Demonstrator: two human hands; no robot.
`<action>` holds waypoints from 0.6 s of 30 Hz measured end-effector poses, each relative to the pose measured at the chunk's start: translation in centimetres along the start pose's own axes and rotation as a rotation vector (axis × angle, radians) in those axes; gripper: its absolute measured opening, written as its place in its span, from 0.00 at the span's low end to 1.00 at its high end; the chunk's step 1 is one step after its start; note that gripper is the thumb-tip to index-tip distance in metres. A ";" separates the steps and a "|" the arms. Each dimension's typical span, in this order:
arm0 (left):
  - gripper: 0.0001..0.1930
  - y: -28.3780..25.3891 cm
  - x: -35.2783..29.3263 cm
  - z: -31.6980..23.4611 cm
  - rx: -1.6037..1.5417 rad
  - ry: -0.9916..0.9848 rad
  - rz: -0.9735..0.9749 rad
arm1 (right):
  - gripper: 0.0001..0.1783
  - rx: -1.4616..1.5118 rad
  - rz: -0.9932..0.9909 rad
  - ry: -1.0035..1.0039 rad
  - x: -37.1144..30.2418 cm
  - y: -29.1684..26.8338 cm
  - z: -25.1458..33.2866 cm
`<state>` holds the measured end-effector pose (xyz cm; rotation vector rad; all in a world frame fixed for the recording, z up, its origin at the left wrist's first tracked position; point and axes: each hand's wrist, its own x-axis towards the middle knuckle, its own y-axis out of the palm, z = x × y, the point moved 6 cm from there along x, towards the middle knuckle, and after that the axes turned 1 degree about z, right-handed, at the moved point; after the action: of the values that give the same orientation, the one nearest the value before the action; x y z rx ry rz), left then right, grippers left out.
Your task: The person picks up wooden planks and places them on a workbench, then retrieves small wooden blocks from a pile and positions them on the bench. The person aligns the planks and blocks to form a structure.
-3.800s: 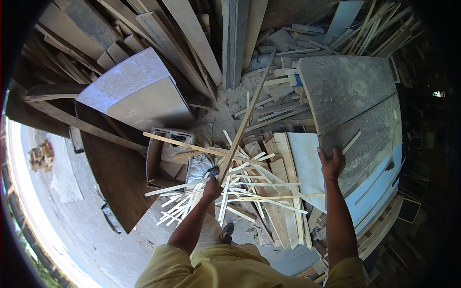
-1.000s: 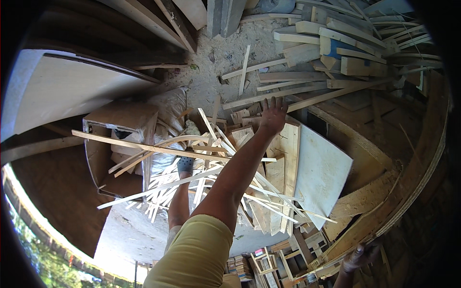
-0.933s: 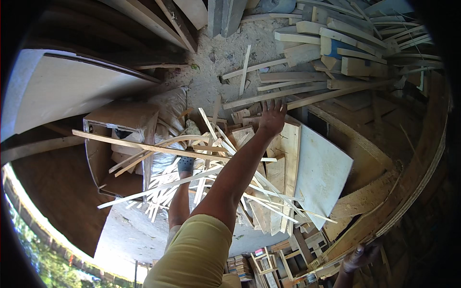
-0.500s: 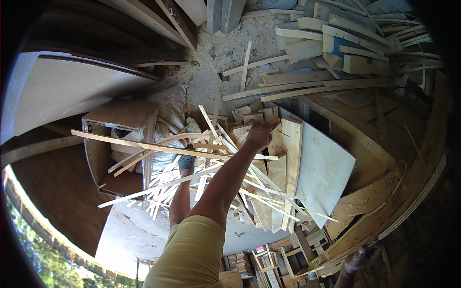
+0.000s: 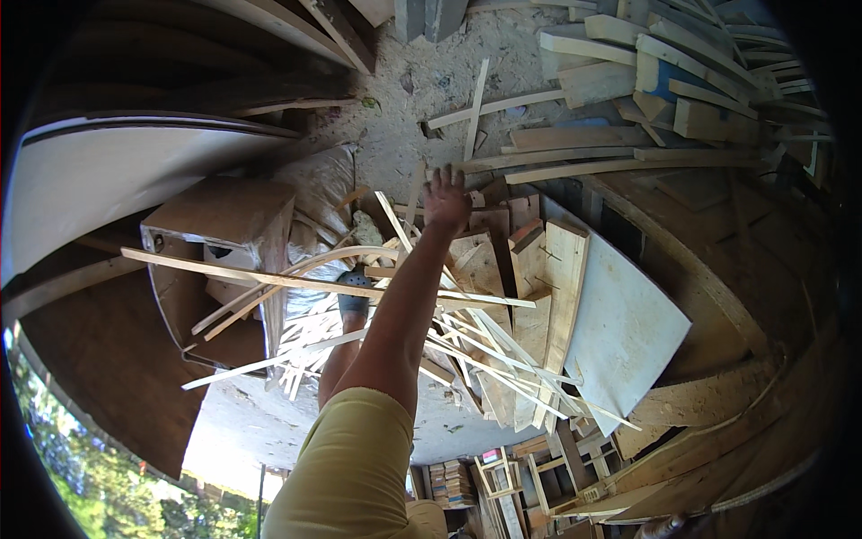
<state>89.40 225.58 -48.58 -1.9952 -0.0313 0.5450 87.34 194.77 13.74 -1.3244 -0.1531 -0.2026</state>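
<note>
My left hand (image 5: 446, 199) reaches far forward, back up and fingers spread, with nothing in it. It is over the edge of a scrap pile, where bare ground meets short wood offcuts (image 5: 523, 214). Below my arm lies a tangle of thin pale wood strips (image 5: 503, 341). One long strip (image 5: 224, 269) crosses the pile to the left. Beside the offcuts stands a thick plank (image 5: 566, 269), with a white panel (image 5: 624, 332) to its right. Only a sliver of my right hand (image 5: 663, 528) shows at the lower right edge, near a curved wooden edge; its fingers are mostly hidden.
My shoe (image 5: 354, 280) is among the strips. An open wooden box (image 5: 220, 211) sits to the left, next to plastic wrapping (image 5: 319, 193). Stacked lumber (image 5: 691, 81) fills the far right. A large pale sheet (image 5: 135, 171) leans at the left.
My left hand has come off a wood offcut and moved left and farther forward, its fingers opening out. My right hand has dropped almost out of view. The view has shifted slightly.
</note>
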 end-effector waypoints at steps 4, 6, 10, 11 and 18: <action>0.21 1.9 1.0 3.9 -0.083 -0.233 -0.054 | 0.35 -0.029 -0.033 0.027 0.0 -1.1 -1.4; 0.20 3.0 1.8 3.1 -0.111 -0.268 0.272 | 0.35 -0.068 -0.023 0.037 0.4 -1.1 -1.5; 0.14 2.0 6.3 0.4 -0.074 -0.074 0.140 | 0.35 -0.105 0.011 0.053 1.4 -0.1 -1.7; 0.14 3.0 7.0 1.0 -0.110 -0.080 0.208 | 0.34 -0.102 0.035 0.057 1.5 1.1 -2.1; 0.13 10.3 13.0 -2.3 -0.192 -0.164 0.371 | 0.34 -0.139 0.066 0.050 2.2 2.7 -2.6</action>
<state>99.78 222.02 -61.26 -2.1508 0.1957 0.9747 90.06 192.70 11.10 -1.4593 -0.0535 -0.1927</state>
